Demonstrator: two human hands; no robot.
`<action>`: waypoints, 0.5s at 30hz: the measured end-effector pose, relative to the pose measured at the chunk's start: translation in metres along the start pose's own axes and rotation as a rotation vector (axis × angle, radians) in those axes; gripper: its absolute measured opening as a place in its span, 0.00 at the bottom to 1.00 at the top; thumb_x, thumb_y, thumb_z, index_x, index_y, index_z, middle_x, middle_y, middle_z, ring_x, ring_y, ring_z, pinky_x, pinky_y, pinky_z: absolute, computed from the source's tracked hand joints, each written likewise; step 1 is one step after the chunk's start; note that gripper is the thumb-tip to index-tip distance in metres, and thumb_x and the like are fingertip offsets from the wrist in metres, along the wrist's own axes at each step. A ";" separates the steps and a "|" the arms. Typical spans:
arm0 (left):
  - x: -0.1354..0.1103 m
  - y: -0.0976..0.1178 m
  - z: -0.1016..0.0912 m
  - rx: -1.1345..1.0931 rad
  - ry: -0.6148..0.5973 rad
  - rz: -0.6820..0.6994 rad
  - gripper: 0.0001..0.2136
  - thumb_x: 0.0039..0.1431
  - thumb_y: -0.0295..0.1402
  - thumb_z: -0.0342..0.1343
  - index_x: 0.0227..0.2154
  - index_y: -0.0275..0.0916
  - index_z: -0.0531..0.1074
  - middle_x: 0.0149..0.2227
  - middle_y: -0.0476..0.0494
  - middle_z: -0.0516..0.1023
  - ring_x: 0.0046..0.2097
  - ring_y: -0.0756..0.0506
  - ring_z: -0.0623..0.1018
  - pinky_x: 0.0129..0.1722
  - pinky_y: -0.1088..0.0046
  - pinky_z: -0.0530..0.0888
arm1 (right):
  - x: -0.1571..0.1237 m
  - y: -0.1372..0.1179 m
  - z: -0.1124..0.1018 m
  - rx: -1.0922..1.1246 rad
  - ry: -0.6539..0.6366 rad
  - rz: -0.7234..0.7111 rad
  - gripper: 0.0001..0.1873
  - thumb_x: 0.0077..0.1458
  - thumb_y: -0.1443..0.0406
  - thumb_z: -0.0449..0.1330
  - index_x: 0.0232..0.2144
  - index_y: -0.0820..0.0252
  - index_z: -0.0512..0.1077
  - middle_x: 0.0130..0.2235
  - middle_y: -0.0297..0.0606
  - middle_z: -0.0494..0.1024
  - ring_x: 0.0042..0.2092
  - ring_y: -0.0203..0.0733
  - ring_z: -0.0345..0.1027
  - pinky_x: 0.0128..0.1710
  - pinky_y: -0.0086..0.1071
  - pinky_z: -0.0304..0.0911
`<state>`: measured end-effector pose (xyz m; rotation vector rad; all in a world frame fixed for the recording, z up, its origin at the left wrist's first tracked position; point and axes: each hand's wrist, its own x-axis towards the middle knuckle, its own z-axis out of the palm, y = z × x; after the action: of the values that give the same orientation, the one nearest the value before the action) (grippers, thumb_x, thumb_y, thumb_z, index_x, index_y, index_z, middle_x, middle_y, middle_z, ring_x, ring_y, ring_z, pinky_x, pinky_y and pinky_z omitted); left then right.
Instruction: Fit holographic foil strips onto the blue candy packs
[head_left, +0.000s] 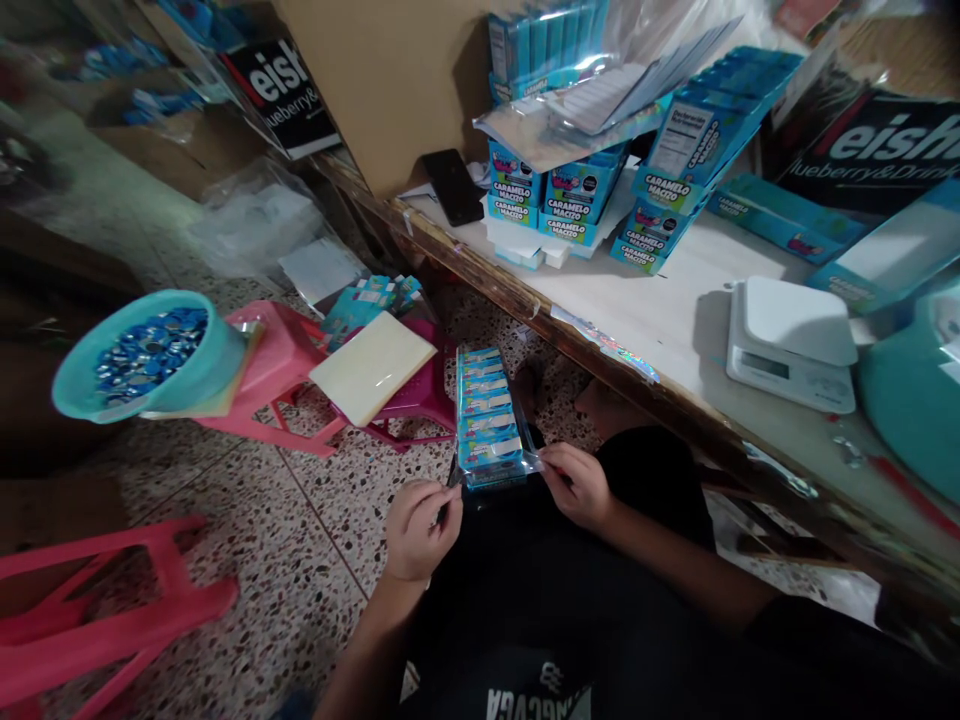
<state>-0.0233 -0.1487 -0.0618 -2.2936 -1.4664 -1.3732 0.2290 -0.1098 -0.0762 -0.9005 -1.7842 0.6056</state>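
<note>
A clear plastic bag holding a row of several blue candy boxes [486, 415] lies on my lap, stretching away from me. My left hand [420, 528] is closed in a pinch on the bag's near left edge. My right hand [576, 484] pinches the near right edge of the same bag. Both hands sit just below the nearest box, on either side of the open end.
A wooden-edged table [600, 345] at right carries stacked blue "Caramelo Macizo" boxes [570, 195], a white scale [791, 345], a black phone [452, 186] and a teal tub [911, 400]. At left, pink stools [285, 370] hold a teal bowl of blue candies [150, 352] and a cream board [372, 366].
</note>
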 end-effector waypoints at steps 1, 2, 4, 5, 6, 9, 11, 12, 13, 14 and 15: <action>0.003 0.001 -0.001 0.001 -0.003 0.009 0.12 0.50 0.20 0.65 0.36 0.39 0.72 0.31 0.47 0.76 0.33 0.47 0.77 0.37 0.69 0.76 | 0.000 0.001 0.000 0.003 0.001 -0.003 0.07 0.62 0.73 0.58 0.39 0.58 0.74 0.37 0.43 0.80 0.39 0.42 0.76 0.39 0.33 0.74; 0.006 0.003 -0.001 -0.001 -0.012 0.011 0.13 0.50 0.19 0.65 0.37 0.38 0.73 0.31 0.46 0.77 0.33 0.47 0.77 0.37 0.68 0.76 | -0.001 0.001 0.000 0.006 0.002 -0.004 0.07 0.62 0.73 0.58 0.39 0.58 0.74 0.37 0.43 0.80 0.39 0.42 0.76 0.39 0.33 0.74; 0.012 0.007 0.000 -0.019 -0.026 0.001 0.14 0.50 0.18 0.65 0.38 0.38 0.74 0.31 0.46 0.77 0.34 0.47 0.77 0.38 0.67 0.77 | -0.001 0.001 0.000 0.013 0.007 -0.001 0.07 0.61 0.73 0.58 0.39 0.58 0.74 0.37 0.43 0.80 0.39 0.42 0.76 0.39 0.33 0.74; 0.014 0.008 0.000 -0.034 -0.022 -0.008 0.14 0.50 0.18 0.65 0.38 0.39 0.75 0.31 0.46 0.77 0.34 0.47 0.77 0.39 0.67 0.77 | -0.001 0.001 0.000 0.017 0.012 0.003 0.07 0.61 0.73 0.59 0.39 0.58 0.74 0.37 0.42 0.80 0.39 0.42 0.76 0.39 0.32 0.73; 0.015 0.010 0.001 -0.053 -0.010 -0.015 0.14 0.50 0.18 0.64 0.38 0.39 0.75 0.31 0.47 0.77 0.35 0.47 0.77 0.40 0.66 0.77 | 0.000 0.001 0.000 0.023 0.017 0.009 0.07 0.61 0.73 0.59 0.38 0.58 0.74 0.37 0.42 0.80 0.39 0.41 0.76 0.39 0.33 0.73; 0.012 0.009 0.001 -0.137 0.003 -0.041 0.11 0.51 0.19 0.64 0.33 0.42 0.74 0.29 0.49 0.77 0.33 0.48 0.78 0.42 0.66 0.78 | 0.000 0.000 -0.001 0.043 0.034 0.040 0.07 0.61 0.72 0.58 0.38 0.57 0.74 0.36 0.42 0.80 0.38 0.42 0.75 0.38 0.33 0.72; 0.004 0.002 0.000 -0.212 -0.025 -0.085 0.07 0.52 0.25 0.65 0.29 0.43 0.74 0.28 0.50 0.77 0.33 0.48 0.78 0.42 0.65 0.78 | 0.000 -0.001 -0.002 0.065 0.039 0.069 0.06 0.61 0.71 0.58 0.37 0.57 0.74 0.36 0.43 0.80 0.38 0.42 0.75 0.38 0.34 0.71; 0.000 -0.002 -0.001 -0.248 -0.029 -0.132 0.04 0.54 0.30 0.64 0.29 0.43 0.74 0.29 0.49 0.78 0.34 0.47 0.78 0.42 0.64 0.78 | -0.001 -0.002 -0.004 0.079 0.038 0.084 0.06 0.61 0.71 0.58 0.37 0.58 0.75 0.36 0.43 0.80 0.38 0.42 0.75 0.38 0.34 0.71; -0.004 -0.008 0.000 -0.277 -0.019 -0.200 0.05 0.58 0.37 0.61 0.30 0.43 0.74 0.32 0.47 0.78 0.37 0.45 0.79 0.44 0.63 0.78 | -0.002 -0.002 -0.006 0.097 0.032 0.100 0.05 0.61 0.70 0.59 0.37 0.58 0.75 0.37 0.43 0.80 0.38 0.43 0.75 0.38 0.34 0.71; -0.007 -0.014 0.001 -0.298 0.003 -0.288 0.10 0.62 0.43 0.56 0.32 0.42 0.74 0.36 0.44 0.79 0.41 0.44 0.79 0.46 0.60 0.77 | -0.002 -0.002 -0.008 0.121 0.020 0.117 0.03 0.61 0.67 0.60 0.36 0.58 0.75 0.36 0.43 0.80 0.38 0.43 0.75 0.39 0.35 0.71; -0.008 -0.020 0.004 -0.311 0.030 -0.392 0.15 0.65 0.47 0.50 0.37 0.41 0.73 0.41 0.41 0.79 0.45 0.42 0.78 0.48 0.58 0.76 | -0.003 -0.002 -0.009 0.147 0.009 0.137 0.04 0.60 0.64 0.62 0.35 0.58 0.76 0.36 0.43 0.80 0.38 0.44 0.76 0.39 0.35 0.71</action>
<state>-0.0373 -0.1416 -0.0773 -2.2132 -1.8864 -1.8460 0.2377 -0.1129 -0.0728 -0.9273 -1.6553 0.8089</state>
